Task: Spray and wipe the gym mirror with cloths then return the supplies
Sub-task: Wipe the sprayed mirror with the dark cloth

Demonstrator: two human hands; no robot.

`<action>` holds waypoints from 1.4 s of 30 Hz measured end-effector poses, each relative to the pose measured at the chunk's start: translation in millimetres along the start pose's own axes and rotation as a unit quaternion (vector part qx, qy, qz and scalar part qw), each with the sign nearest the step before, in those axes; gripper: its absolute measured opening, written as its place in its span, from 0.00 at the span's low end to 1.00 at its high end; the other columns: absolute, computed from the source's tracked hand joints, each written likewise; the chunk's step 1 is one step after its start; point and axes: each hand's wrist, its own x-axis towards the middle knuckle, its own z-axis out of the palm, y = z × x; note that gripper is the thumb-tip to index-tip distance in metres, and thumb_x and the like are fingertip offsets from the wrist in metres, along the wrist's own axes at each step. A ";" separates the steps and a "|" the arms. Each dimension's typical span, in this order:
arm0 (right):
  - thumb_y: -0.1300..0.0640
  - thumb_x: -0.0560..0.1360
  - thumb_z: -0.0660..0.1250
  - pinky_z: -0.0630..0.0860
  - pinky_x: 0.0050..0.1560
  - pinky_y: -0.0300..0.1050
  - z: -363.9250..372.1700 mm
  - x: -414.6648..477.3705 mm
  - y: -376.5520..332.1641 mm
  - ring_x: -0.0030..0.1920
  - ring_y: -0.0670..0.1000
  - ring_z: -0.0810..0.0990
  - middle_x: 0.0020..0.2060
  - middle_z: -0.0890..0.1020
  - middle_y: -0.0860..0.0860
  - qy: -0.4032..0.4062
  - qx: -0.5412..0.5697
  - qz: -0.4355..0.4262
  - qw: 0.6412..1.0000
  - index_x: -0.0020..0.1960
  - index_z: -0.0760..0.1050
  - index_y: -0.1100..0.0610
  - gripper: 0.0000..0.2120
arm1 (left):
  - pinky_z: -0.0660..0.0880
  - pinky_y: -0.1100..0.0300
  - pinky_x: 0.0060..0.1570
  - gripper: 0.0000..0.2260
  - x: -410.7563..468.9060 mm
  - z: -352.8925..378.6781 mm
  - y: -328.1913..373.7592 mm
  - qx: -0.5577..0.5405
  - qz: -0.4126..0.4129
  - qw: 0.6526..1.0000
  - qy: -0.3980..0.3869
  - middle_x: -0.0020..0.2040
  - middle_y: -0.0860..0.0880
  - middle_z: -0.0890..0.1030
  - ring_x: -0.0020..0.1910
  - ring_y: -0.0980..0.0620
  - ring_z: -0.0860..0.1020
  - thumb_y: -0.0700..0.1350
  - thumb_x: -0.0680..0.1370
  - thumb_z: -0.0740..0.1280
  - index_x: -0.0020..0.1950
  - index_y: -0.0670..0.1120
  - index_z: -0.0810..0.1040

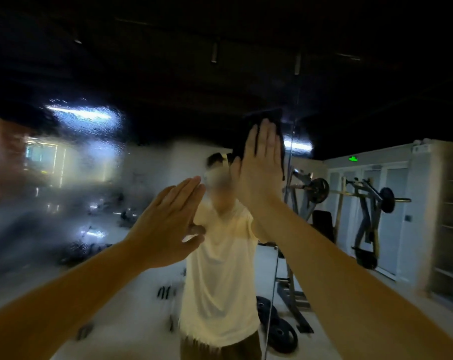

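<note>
The gym mirror [95, 193] fills the view; its left half is wet and smeared, blurring the reflection. My right hand [261, 165] is raised with straight fingers, pressing a dark cloth [268, 118] flat on the glass beside a vertical mirror seam [287, 178]. My left hand [168, 222] is held up lower and to the left, fingers straight and together, palm towards the glass; I cannot tell whether it touches the mirror, and no cloth shows under it. A person in a pale shirt is reflected behind both hands.
Reflected in the right of the mirror are a weight rack with barbells [350, 201], black weight plates [280, 331] on the floor and white doors under a green exit sign [353, 159]. Small dumbbells [165, 292] appear blurred in the wet part.
</note>
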 end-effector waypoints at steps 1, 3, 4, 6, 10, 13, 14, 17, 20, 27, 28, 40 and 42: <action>0.47 0.84 0.46 0.45 0.83 0.57 1.4 1.0 -12.7 0.83 0.61 0.44 0.83 0.45 0.64 0.001 0.007 -0.028 1.000 0.83 0.45 0.64 0.34 | 0.63 0.44 0.78 0.37 0.1 -4.3 -4.4 -0.002 -0.013 1.000 0.006 0.82 0.40 0.64 0.79 0.41 0.64 0.61 0.79 0.62 0.81 0.39 0.63; 0.47 0.84 0.47 0.45 0.83 0.57 5.0 1.8 -35.9 0.83 0.61 0.45 0.83 0.46 0.64 0.008 0.016 -0.064 0.998 0.83 0.46 0.64 0.33 | 0.66 0.42 0.75 0.34 -0.3 -14.1 -11.8 0.010 -0.077 0.997 0.028 0.79 0.38 0.66 0.77 0.39 0.67 0.57 0.80 0.62 0.80 0.38 0.63; 0.48 0.84 0.48 0.45 0.83 0.57 6.2 0.4 -46.9 0.83 0.62 0.45 0.82 0.47 0.64 0.010 0.022 -0.081 0.996 0.83 0.46 0.64 0.33 | 0.68 0.39 0.73 0.33 -1.6 -16.8 -15.6 0.011 -0.111 0.993 0.045 0.77 0.36 0.68 0.75 0.36 0.69 0.55 0.79 0.60 0.79 0.37 0.63; 0.47 0.84 0.51 0.43 0.83 0.57 9.7 -7.8 -64.9 0.83 0.62 0.47 0.83 0.50 0.63 -0.002 0.024 -0.164 0.986 0.83 0.49 0.63 0.34 | 0.66 0.36 0.74 0.33 -5.8 -17.8 -23.2 0.010 -0.145 0.988 0.044 0.77 0.33 0.67 0.76 0.33 0.67 0.56 0.80 0.54 0.79 0.34 0.62; 0.48 0.84 0.51 0.40 0.82 0.54 16.5 -33.2 -52.3 0.83 0.61 0.50 0.82 0.55 0.62 -0.029 -0.011 -0.317 0.948 0.83 0.53 0.62 0.32 | 0.55 0.40 0.81 0.38 -5.7 -1.4 -23.4 0.005 -0.162 0.987 -0.004 0.83 0.35 0.57 0.83 0.37 0.53 0.61 0.82 0.44 0.83 0.35 0.55; 0.47 0.84 0.51 0.43 0.83 0.55 13.5 -39.7 -10.5 0.83 0.59 0.49 0.83 0.53 0.61 -0.034 -0.024 -0.268 0.963 0.83 0.52 0.63 0.33 | 0.59 0.37 0.79 0.44 -2.8 7.5 -14.3 -0.005 -0.191 0.981 0.028 0.81 0.31 0.58 0.81 0.33 0.58 0.64 0.79 0.55 0.81 0.30 0.56; 0.47 0.84 0.51 0.44 0.83 0.56 11.8 -40.3 6.2 0.83 0.60 0.49 0.83 0.53 0.61 -0.030 -0.032 -0.231 0.972 0.83 0.52 0.63 0.33 | 0.59 0.37 0.79 0.46 -3.2 8.3 -13.5 0.000 -0.195 0.980 0.030 0.82 0.32 0.58 0.81 0.33 0.58 0.67 0.78 0.57 0.81 0.31 0.56; 0.48 0.84 0.49 0.45 0.83 0.57 7.1 -45.9 47.2 0.83 0.60 0.47 0.83 0.49 0.62 -0.032 -0.053 -0.117 0.991 0.83 0.48 0.64 0.33 | 0.57 0.39 0.80 0.49 -6.7 9.5 -15.7 0.002 -0.192 0.981 0.021 0.83 0.33 0.54 0.83 0.35 0.55 0.70 0.77 0.54 0.82 0.32 0.52; 0.48 0.84 0.47 0.45 0.83 0.57 10.4 -53.0 44.8 0.83 0.60 0.45 0.83 0.47 0.63 -0.019 -0.021 -0.049 0.998 0.83 0.46 0.64 0.33 | 0.56 0.39 0.80 0.50 -7.9 6.5 -19.1 0.008 -0.184 0.983 -0.002 0.83 0.34 0.52 0.83 0.36 0.53 0.72 0.77 0.51 0.83 0.32 0.51; 0.49 0.84 0.51 0.46 0.82 0.60 24.3 -105.6 -1.1 0.83 0.63 0.46 0.82 0.49 0.64 -0.047 0.040 -0.196 0.979 0.83 0.47 0.64 0.33 | 0.52 0.37 0.81 0.37 -26.6 5.0 -13.4 0.000 -0.182 0.983 0.005 0.84 0.36 0.53 0.84 0.37 0.51 0.60 0.83 0.51 0.83 0.35 0.53; 0.49 0.84 0.51 0.45 0.82 0.59 27.5 -119.2 -5.0 0.83 0.63 0.46 0.82 0.50 0.64 -0.053 0.047 -0.223 0.972 0.83 0.49 0.64 0.33 | 0.54 0.36 0.80 0.34 -34.1 9.0 -4.2 -0.006 -0.185 0.983 0.019 0.84 0.36 0.54 0.83 0.37 0.52 0.54 0.82 0.54 0.83 0.35 0.54; 0.51 0.85 0.47 0.46 0.82 0.57 52.0 -195.3 23.8 0.81 0.61 0.59 0.80 0.63 0.60 -0.090 0.035 -0.461 0.882 0.82 0.59 0.60 0.28 | 0.49 0.41 0.82 0.44 -88.5 41.4 41.7 -0.029 -0.202 0.978 -0.051 0.85 0.41 0.46 0.84 0.43 0.44 0.47 0.78 0.70 0.85 0.41 0.45; 0.51 0.86 0.49 0.47 0.82 0.59 36.4 -155.8 32.7 0.82 0.63 0.54 0.81 0.57 0.63 -0.058 0.027 -0.388 0.920 0.83 0.55 0.62 0.28 | 0.53 0.38 0.81 0.48 -88.8 38.2 40.7 -0.040 -0.202 0.976 -0.068 0.86 0.42 0.45 0.85 0.42 0.45 0.52 0.78 0.72 0.85 0.44 0.43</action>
